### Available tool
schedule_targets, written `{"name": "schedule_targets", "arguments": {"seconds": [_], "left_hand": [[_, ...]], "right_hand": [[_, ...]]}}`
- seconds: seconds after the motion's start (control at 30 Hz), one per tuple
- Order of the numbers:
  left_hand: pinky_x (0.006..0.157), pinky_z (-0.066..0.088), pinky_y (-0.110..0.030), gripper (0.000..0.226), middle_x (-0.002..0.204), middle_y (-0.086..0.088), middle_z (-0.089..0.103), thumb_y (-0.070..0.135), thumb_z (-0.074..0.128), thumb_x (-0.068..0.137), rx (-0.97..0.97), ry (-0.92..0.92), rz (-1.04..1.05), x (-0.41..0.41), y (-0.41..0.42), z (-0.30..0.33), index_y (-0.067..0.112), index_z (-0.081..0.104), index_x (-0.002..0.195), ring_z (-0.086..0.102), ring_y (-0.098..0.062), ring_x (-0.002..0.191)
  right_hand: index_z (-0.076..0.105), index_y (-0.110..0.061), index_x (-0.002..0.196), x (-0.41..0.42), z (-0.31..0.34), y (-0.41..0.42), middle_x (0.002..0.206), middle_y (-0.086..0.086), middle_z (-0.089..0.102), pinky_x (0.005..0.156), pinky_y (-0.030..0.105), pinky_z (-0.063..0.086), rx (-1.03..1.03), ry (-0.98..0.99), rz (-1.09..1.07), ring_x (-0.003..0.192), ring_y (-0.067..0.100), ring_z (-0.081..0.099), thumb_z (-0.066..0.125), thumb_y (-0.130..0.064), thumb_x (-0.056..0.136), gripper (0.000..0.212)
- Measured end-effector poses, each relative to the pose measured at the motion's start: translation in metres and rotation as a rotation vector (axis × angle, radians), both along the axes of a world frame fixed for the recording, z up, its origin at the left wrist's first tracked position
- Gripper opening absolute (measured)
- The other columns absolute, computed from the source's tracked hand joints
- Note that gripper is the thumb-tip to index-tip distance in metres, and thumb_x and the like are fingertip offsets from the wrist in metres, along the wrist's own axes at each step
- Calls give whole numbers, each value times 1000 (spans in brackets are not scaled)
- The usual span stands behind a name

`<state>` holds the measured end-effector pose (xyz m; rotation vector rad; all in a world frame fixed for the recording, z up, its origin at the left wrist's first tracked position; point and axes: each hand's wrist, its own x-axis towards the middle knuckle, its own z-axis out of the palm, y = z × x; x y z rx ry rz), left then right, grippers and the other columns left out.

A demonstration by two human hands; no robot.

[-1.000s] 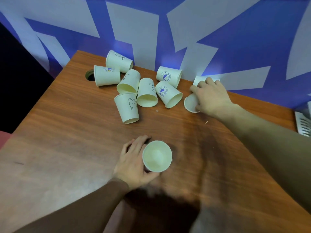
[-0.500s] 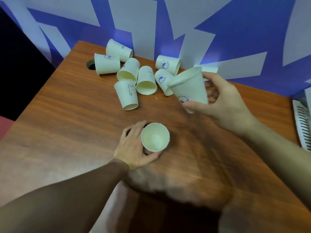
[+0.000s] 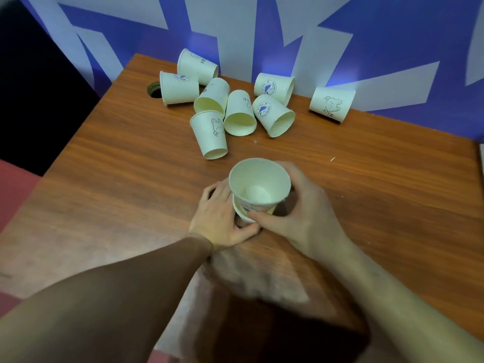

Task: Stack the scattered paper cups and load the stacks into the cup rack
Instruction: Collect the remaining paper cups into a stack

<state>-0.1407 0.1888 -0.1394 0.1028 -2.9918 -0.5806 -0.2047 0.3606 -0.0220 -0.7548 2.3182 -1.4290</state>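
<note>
— What do the cups look like, starting from the left?

— Cream paper cups lie tipped over at the far side of the wooden table (image 3: pixel 117 179). Leftmost, a cup with a blue and yellow logo (image 3: pixel 178 87) lies beside a round hole (image 3: pixel 154 89) in the tabletop. Nearer the middle is a rabbit-print cup (image 3: pixel 210 134), then a fish-logo cup (image 3: pixel 273 115). Well apart to the right, a bear-print cup (image 3: pixel 331 104) lies against the blue and white wall (image 3: pixel 392 35).

— And the hands?

— The left hand (image 3: pixel 222 218) wraps its fingers round the lower cup (image 3: pixel 239 212), which stands upright on the table in front of the person. The right hand (image 3: pixel 303 216) grips the upper cup (image 3: pixel 259 183), mouth up, its base sitting partly inside the lower one, thumb across the front.
</note>
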Motion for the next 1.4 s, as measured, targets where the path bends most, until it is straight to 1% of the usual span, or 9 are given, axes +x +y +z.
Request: {"name": "schedule_targets", "arguments": {"seconds": [0.27, 0.43, 0.53, 0.67, 0.9, 1.0, 1.1, 1.3, 1.4], "left_hand": [[110, 24, -34, 75, 131, -1, 62, 66, 43, 77, 58, 32, 9, 1, 2, -1, 19, 62, 132, 46, -20, 131], [114, 22, -34, 88, 149, -1, 47, 69, 43, 75, 46, -23, -7, 0, -1, 0, 19, 45, 148, 34, -16, 142], [116, 22, -34, 86, 151, 3, 45, 71, 44, 77, 72, -22, 20, 0, 1, 3, 23, 42, 148, 32, -13, 145], [113, 29, -40, 82, 147, 0, 50, 65, 53, 77, 112, 36, 36, 1, 4, 5, 19, 46, 145, 38, -16, 141], [113, 30, -40, 82, 146, 0, 49, 63, 66, 76, 126, 60, 35, 2, 5, 5, 19, 47, 142, 40, -15, 140], [111, 30, -39, 85, 144, 1, 48, 65, 73, 74, 136, 79, 48, 1, 5, 5, 19, 47, 141, 40, -14, 137], [111, 33, -41, 87, 142, 4, 48, 64, 77, 70, 150, 94, 55, 1, 4, 4, 22, 44, 138, 42, -13, 136], [108, 31, -38, 89, 140, 1, 54, 61, 83, 65, 184, 109, 56, 1, 3, 3, 22, 40, 132, 49, -16, 132], [108, 29, -34, 88, 140, 2, 53, 62, 81, 65, 194, 94, 50, -1, 2, 4, 22, 40, 131, 49, -15, 131]], "right_hand": [[55, -27, 129, 11, -22, -2, 136, -14, 46, 107, 15, 35, 64, 81, -18, 133, 2, 42, 91, -19, 65, 74], [37, -30, 149, 7, -16, 1, 143, -16, 43, 108, 22, 37, 99, -3, 19, 133, 5, 42, 94, -39, 61, 105], [34, -35, 151, 6, -12, -3, 148, -21, 41, 109, 14, 29, 113, -9, 52, 138, -1, 35, 84, -46, 73, 94], [44, -29, 148, 6, -19, -7, 149, -21, 41, 106, 1, 18, 162, 34, 61, 136, -14, 30, 77, -39, 83, 74], [49, -30, 145, -5, -21, -7, 151, -19, 43, 110, 6, 23, 173, 29, 79, 138, -10, 34, 76, -43, 84, 68], [54, -28, 140, -30, -17, -11, 141, -15, 53, 103, 4, 29, 138, 36, -76, 128, -7, 43, 73, -42, 87, 59], [54, -26, 139, -62, -20, -20, 136, -10, 55, 105, 18, 35, 162, 110, -211, 126, 4, 47, 75, -40, 86, 58], [31, -23, 152, -120, -46, -50, 150, 1, 36, 106, 24, 25, 275, 94, -374, 138, 19, 31, 82, -43, 75, 95], [19, -25, 155, -145, -61, -67, 153, 5, 29, 111, 35, 29, 341, 7, -435, 139, 25, 27, 89, -43, 64, 116]]}}
